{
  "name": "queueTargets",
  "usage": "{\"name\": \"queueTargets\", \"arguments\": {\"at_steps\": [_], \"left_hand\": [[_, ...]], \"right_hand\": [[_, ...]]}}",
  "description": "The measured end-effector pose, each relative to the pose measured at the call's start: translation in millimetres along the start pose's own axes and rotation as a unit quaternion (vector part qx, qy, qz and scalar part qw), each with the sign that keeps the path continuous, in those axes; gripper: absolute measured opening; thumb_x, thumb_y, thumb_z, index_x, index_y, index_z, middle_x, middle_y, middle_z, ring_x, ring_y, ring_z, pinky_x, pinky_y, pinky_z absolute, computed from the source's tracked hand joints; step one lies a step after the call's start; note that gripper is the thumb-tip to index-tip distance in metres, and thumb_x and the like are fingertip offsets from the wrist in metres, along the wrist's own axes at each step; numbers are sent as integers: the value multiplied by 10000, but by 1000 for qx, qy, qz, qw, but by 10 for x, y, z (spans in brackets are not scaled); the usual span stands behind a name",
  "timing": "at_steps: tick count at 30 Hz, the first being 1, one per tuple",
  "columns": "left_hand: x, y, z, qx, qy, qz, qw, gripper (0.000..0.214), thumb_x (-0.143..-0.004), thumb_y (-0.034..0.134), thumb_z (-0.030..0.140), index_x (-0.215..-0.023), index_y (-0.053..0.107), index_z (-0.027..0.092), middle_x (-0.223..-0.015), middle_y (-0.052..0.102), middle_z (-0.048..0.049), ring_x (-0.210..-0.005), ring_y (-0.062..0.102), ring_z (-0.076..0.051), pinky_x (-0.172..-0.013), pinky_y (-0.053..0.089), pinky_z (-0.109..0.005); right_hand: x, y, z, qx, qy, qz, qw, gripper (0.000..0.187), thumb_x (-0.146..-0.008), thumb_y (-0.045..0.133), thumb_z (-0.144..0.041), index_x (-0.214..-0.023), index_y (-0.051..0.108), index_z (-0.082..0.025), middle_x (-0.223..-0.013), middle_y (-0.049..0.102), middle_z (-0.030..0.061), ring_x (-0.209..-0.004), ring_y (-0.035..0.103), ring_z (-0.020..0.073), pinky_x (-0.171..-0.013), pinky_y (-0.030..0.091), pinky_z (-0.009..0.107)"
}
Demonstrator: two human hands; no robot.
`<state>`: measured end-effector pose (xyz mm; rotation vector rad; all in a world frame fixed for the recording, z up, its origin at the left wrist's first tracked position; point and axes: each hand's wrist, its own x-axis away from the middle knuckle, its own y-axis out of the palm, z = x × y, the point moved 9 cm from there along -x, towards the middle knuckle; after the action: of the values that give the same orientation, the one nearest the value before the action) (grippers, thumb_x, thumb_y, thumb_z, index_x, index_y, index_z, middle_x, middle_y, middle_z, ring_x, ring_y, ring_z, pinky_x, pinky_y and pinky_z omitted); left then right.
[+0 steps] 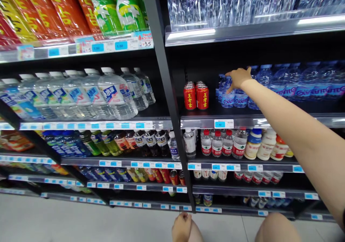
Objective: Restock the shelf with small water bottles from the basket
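Observation:
My right hand (239, 78) reaches onto the middle shelf at the right, over the front of a row of small blue water bottles. Its fingers are apart, with thumb and forefinger beside the upper part of a small water bottle (228, 97); whether they touch it I cannot tell. Another small water bottle (240, 99) stands just below the palm. Larger blue water bottles (283, 78) continue to the right, partly behind my forearm. Low in the view, my left hand (182, 227) is curled closed near my knee, with nothing visible in it.
Red drink cans (196, 97) stand left of the small bottles, beside a black shelf upright (172, 77). Clear bottles (113, 93) line the left bay. A price rail (248, 122) edges my right hand's shelf. Lower shelves carry red-capped bottles (217, 144) and other drinks.

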<state>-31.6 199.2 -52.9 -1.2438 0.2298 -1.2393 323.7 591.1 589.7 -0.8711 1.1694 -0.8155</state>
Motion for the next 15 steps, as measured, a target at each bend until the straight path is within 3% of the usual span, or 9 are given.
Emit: {"name": "queueTargets", "arguments": {"at_steps": [5, 15], "left_hand": [[-15, -6, -35, 7, -2, 6, 1000, 384, -987, 447, 372, -1167, 749, 218, -1216, 775, -89, -1188, 694, -260, -1022, 481, -332], [33, -63, -112, 5, -19, 19, 1000, 364, -974, 434, 350, -1097, 755, 231, -1176, 782, -90, -1133, 716, -268, -987, 507, -351]], "right_hand": [[-15, 23, 53, 6, -4, 12, 1000, 937, -776, 734, -833, -1520, 563, -289, -1362, 639, 165, -1301, 515, 445, -1130, 220, 767], [-30, 110, 83, -9, 14, 10, 1000, 930, -754, 854, -668, -1544, 536, -295, -1370, 640, 177, -1288, 541, 440, -1117, 286, 720]]}}
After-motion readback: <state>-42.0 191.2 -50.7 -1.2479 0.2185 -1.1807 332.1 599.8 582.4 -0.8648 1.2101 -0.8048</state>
